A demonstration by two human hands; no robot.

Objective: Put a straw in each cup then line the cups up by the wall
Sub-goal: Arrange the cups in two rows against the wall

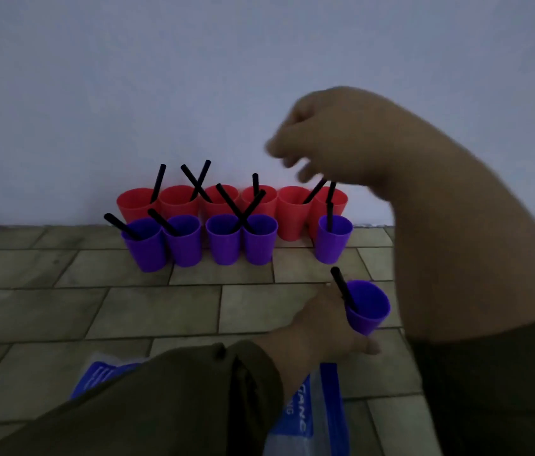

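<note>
Several red cups (292, 212) stand in a row against the wall, each with a black straw. In front of them stands a row of purple cups (184, 240), also with straws; there is a gap before the rightmost one (333, 238). My left hand (322, 324) grips a tilted purple cup (368, 307) with a black straw (341, 286) in it, nearer to me. My right hand (322, 139) hovers blurred above the right end of the rows, fingers loosely curled and holding nothing that I can see.
The floor is grey-brown tile (128, 307). A white and blue plastic bag (312, 419) lies under my left forearm near the bottom edge. The pale wall (161, 77) rises right behind the red cups.
</note>
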